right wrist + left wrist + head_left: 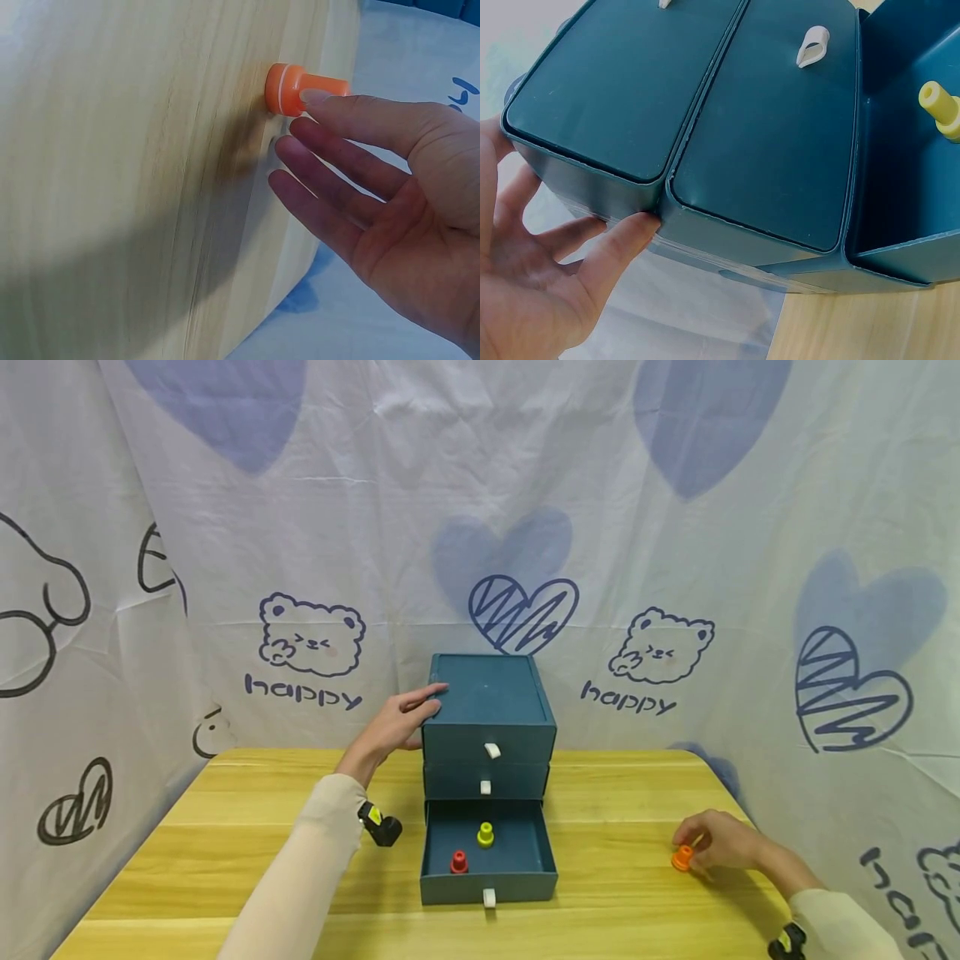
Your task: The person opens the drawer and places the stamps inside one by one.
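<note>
A dark teal chest of drawers (489, 743) stands at the table's middle with its bottom drawer (450, 889) pulled out. My left hand (397, 722) rests against the chest's upper left side. In the left wrist view, that hand's thumb and fingers (622, 244) touch the side wall. Over at the table's right, my right hand (723, 842) pinches a small orange plastic peg (682, 857) with a wide base. The right wrist view shows the thumb on the orange peg (285, 90); the other fingers extend loosely. Inside the drawer stand a yellow peg (486, 835) and a red peg (459, 862).
White loop pulls (491, 750) mark each drawer front; the upper two drawers are closed. The wooden table (622, 893) ends at a printed white curtain (405, 552) behind and at both sides.
</note>
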`<state>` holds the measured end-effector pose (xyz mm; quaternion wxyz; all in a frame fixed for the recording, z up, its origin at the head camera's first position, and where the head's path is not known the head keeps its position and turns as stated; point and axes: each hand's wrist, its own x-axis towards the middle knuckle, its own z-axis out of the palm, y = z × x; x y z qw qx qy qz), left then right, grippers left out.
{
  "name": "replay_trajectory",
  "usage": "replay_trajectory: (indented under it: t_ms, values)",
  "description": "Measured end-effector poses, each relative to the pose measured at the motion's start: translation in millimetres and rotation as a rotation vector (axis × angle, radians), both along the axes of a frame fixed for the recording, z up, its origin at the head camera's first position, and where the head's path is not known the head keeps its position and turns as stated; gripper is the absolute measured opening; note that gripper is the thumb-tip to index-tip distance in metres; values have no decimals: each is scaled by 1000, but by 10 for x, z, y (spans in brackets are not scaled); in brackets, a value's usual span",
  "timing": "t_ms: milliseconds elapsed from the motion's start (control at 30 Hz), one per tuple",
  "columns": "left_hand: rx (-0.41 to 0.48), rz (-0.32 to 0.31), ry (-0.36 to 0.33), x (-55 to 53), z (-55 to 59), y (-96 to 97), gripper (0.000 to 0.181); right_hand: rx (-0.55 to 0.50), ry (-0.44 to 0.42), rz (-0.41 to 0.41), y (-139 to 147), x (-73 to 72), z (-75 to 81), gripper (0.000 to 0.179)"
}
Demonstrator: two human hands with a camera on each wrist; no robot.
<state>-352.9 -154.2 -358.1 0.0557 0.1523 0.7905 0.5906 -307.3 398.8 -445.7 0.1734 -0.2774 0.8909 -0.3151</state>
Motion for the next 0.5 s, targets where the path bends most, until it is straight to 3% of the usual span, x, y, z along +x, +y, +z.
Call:
replay_trajectory:
  t_ms: [500]
  values:
    - [0,5,1,-6,-5,7,51,-35,43,24,4,-9,-71,16]
